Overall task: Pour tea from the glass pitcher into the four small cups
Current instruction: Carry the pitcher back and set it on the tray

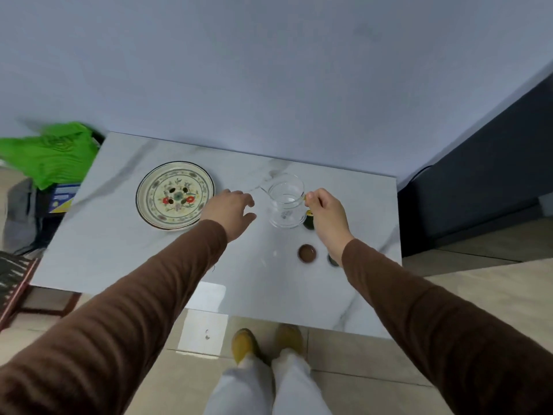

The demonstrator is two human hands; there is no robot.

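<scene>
A clear glass pitcher (285, 205) stands upright on the white marble table (125, 259), spout toward the far left. My right hand (324, 209) is closed on its handle at the right side. My left hand (232, 208) hovers just left of the pitcher, fingers spread, holding nothing. A small brown cup (307, 253) sits in front of the pitcher. A dark green cup (309, 220) shows partly behind my right hand. Another dark cup (331, 260) is mostly hidden under my right wrist. Whether the pitcher holds tea is hard to tell.
A floral ceramic plate (175, 195) lies on the table's left part. A green bag (52, 155) and boxes sit beyond the left edge. A dark cabinet (478, 181) stands to the right. My feet (266, 342) are at the table's near edge.
</scene>
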